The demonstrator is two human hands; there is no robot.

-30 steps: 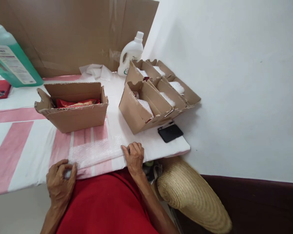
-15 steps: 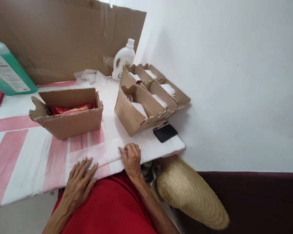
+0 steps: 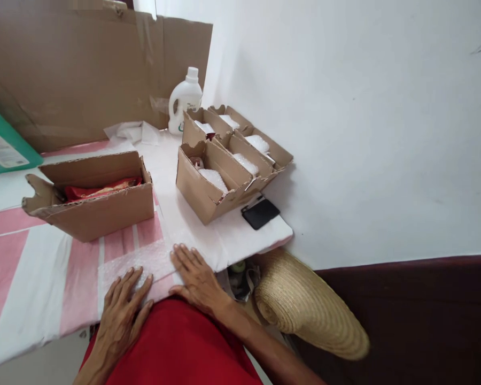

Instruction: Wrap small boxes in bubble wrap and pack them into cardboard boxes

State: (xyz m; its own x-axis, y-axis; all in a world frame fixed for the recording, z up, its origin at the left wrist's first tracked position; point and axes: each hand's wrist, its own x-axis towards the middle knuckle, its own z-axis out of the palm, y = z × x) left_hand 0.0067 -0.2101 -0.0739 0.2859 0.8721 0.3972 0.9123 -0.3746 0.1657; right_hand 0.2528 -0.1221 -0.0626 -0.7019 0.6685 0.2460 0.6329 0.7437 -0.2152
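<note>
A clear sheet of bubble wrap point(image 3: 154, 258) lies flat near the front edge of the table. On its left end rests my left hand point(image 3: 124, 305), fingers stretched out. My right hand point(image 3: 194, 275) lies flat with the fingers extended, its fingertips at the sheet's right end. Beyond the left hand stands an open cardboard box point(image 3: 100, 214) with a red packet point(image 3: 104, 189) inside. Several small open cardboard boxes point(image 3: 200, 195) stand grouped to the right, holding white bubble-wrapped items point(image 3: 214, 181).
A black pouch point(image 3: 260, 214) lies near the table's right corner. At the back are a white jug point(image 3: 186, 99), crumpled clear plastic point(image 3: 134, 132) and a large cardboard panel point(image 3: 84, 75). A green-liquid bottle point(image 3: 8, 141) stands left. A straw hat point(image 3: 308, 310) hangs below the table's right end.
My right hand has moved left and opened from a curled shape to lie flat by the bubble wrap. My left hand stays on the sheet. The view has shifted slightly right.
</note>
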